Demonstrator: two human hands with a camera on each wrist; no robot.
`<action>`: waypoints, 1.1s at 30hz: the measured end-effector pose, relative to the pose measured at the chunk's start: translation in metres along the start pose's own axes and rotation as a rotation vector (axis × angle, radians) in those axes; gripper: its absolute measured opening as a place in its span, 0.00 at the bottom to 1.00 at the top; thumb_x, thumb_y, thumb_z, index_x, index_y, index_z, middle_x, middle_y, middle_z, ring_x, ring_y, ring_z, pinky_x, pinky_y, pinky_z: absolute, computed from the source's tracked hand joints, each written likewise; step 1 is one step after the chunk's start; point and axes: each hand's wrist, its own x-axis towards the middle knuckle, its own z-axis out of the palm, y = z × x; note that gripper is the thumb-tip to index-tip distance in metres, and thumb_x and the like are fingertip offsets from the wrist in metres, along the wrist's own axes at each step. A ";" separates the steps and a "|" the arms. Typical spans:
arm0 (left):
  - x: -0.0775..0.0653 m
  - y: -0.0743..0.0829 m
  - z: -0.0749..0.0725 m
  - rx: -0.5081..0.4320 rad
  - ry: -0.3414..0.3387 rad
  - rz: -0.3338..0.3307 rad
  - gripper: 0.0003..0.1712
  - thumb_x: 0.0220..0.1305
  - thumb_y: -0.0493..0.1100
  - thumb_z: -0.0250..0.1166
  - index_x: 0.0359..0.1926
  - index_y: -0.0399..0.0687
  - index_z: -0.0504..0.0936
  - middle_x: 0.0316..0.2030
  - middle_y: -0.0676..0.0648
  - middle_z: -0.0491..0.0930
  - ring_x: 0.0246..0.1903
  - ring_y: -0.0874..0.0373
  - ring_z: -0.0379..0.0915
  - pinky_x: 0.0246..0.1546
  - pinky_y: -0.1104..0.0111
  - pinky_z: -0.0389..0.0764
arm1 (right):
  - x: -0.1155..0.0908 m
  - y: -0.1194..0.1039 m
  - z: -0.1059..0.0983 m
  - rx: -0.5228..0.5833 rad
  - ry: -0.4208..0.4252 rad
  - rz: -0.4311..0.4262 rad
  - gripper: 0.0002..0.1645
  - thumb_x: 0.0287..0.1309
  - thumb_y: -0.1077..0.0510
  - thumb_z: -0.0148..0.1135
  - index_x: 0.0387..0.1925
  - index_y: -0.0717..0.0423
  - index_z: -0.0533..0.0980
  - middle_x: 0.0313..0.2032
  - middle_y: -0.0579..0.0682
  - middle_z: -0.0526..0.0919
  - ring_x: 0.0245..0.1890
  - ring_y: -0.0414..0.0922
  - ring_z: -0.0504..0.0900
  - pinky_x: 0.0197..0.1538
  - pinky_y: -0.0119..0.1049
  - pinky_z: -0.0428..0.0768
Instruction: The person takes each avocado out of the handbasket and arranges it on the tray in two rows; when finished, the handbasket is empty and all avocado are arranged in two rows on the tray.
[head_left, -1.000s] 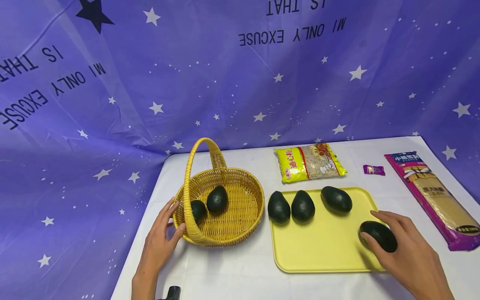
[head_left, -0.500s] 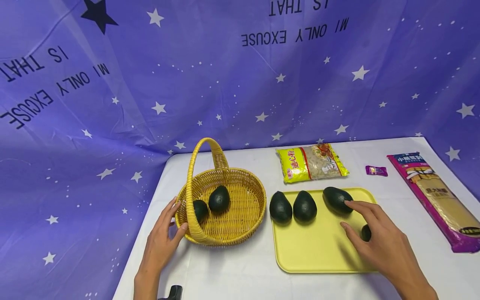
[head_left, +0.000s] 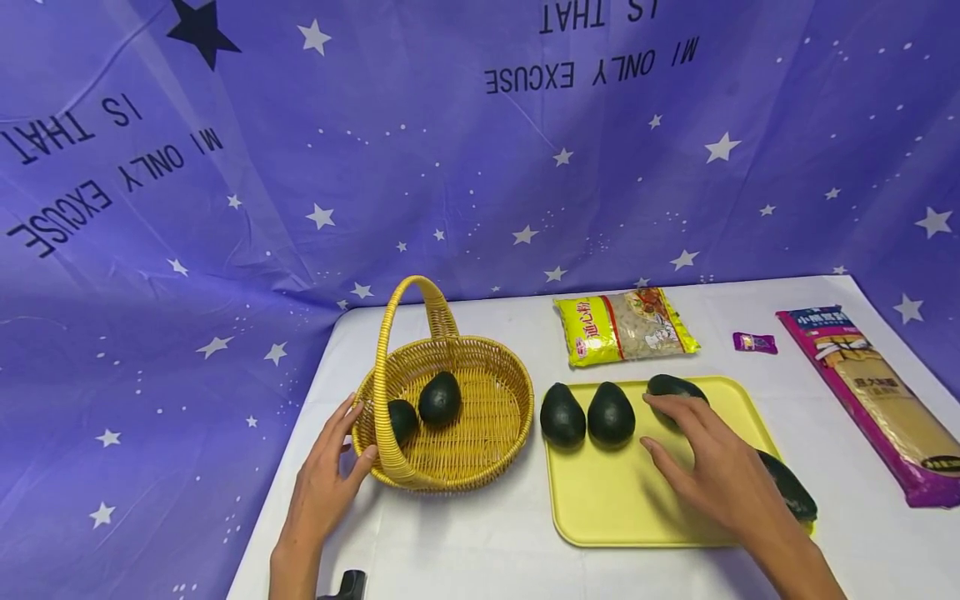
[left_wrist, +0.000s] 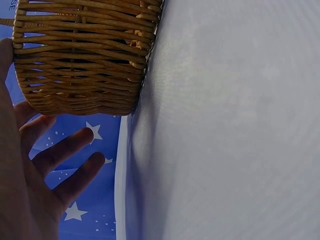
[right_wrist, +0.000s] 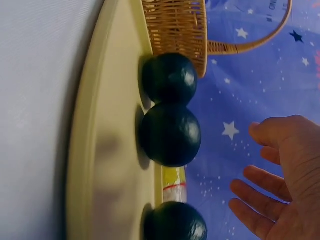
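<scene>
My left hand point(head_left: 322, 483) touches the left side of the yellow wicker basket point(head_left: 517, 367), thumb and fingers spread along its rim. In the left wrist view the lower fingers stand off the basket's wall. Inside the basket lie two dark green avocados, one point(head_left: 440, 399) in plain view, the other point(head_left: 402, 421) partly behind the handle. My right hand point(head_left: 712, 467) hovers over the yellow tray point(head_left: 600, 508), fingers spread and holding nothing. Two avocados, one left point(head_left: 562, 416) and one right point(head_left: 611, 415), sit side by side near it. Its fingers overlap a back avocado point(head_left: 675, 387); its wrist partly covers another avocado point(head_left: 791, 492).
Behind the tray lies a yellow noodle bag point(head_left: 626, 327). A small purple wrapped candy point(head_left: 755, 342) and a long pink noodle packet point(head_left: 870, 400) are to the right. A black object point(head_left: 351, 585) shows at the front edge. A purple star-patterned cloth point(head_left: 480, 183) hangs behind.
My right hand has let go of the avocado at the tray's right side and moved left over the tray. The left hand has stayed at the basket.
</scene>
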 end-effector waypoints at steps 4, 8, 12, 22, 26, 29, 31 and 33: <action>0.000 0.000 0.000 -0.001 0.005 0.009 0.40 0.75 0.50 0.69 0.83 0.64 0.66 0.83 0.59 0.60 0.67 0.53 0.75 0.56 0.61 0.86 | 0.008 -0.004 0.004 0.007 0.008 -0.069 0.39 0.52 0.56 0.82 0.67 0.50 0.80 0.59 0.50 0.83 0.55 0.52 0.85 0.42 0.54 0.88; 0.001 0.001 0.001 -0.004 0.008 0.018 0.40 0.75 0.49 0.69 0.83 0.63 0.66 0.82 0.55 0.62 0.69 0.52 0.73 0.56 0.63 0.85 | 0.018 -0.008 0.009 0.021 0.005 -0.136 0.37 0.55 0.54 0.81 0.67 0.49 0.80 0.58 0.48 0.83 0.53 0.49 0.86 0.36 0.49 0.88; 0.001 0.001 0.002 0.000 0.009 0.015 0.40 0.75 0.50 0.69 0.83 0.64 0.66 0.82 0.55 0.62 0.70 0.52 0.73 0.56 0.63 0.85 | 0.026 -0.013 0.015 0.038 -0.023 -0.160 0.36 0.56 0.54 0.81 0.67 0.50 0.80 0.58 0.47 0.83 0.53 0.46 0.85 0.40 0.48 0.89; 0.000 0.002 0.002 0.003 0.004 0.014 0.40 0.75 0.50 0.69 0.83 0.63 0.66 0.83 0.56 0.61 0.68 0.52 0.74 0.55 0.58 0.86 | 0.042 -0.029 0.030 0.053 -0.110 -0.176 0.35 0.62 0.51 0.79 0.69 0.50 0.78 0.61 0.49 0.82 0.54 0.48 0.85 0.42 0.48 0.90; 0.000 0.002 0.002 0.000 -0.001 0.014 0.39 0.76 0.51 0.68 0.83 0.63 0.66 0.83 0.57 0.60 0.67 0.52 0.75 0.56 0.57 0.86 | 0.048 -0.035 0.035 0.061 -0.121 -0.207 0.35 0.63 0.50 0.78 0.69 0.51 0.78 0.62 0.50 0.82 0.55 0.50 0.86 0.42 0.47 0.90; 0.001 0.002 0.002 0.000 -0.002 0.005 0.40 0.75 0.51 0.69 0.83 0.64 0.66 0.83 0.59 0.60 0.67 0.54 0.75 0.56 0.58 0.86 | 0.053 -0.040 0.037 0.077 -0.130 -0.223 0.34 0.65 0.49 0.77 0.69 0.52 0.78 0.64 0.50 0.81 0.56 0.49 0.87 0.41 0.45 0.90; 0.001 0.001 0.001 0.002 0.000 0.003 0.40 0.75 0.51 0.69 0.83 0.64 0.66 0.83 0.58 0.60 0.66 0.54 0.75 0.56 0.59 0.86 | 0.056 -0.044 0.039 0.084 -0.136 -0.230 0.34 0.65 0.48 0.76 0.70 0.51 0.78 0.64 0.50 0.81 0.57 0.49 0.86 0.40 0.45 0.90; 0.000 0.000 0.001 0.001 -0.002 0.002 0.40 0.75 0.50 0.69 0.83 0.64 0.66 0.83 0.58 0.60 0.66 0.54 0.76 0.56 0.59 0.86 | 0.059 -0.049 0.040 0.090 -0.145 -0.231 0.34 0.66 0.47 0.75 0.70 0.51 0.77 0.65 0.49 0.81 0.57 0.49 0.86 0.41 0.45 0.90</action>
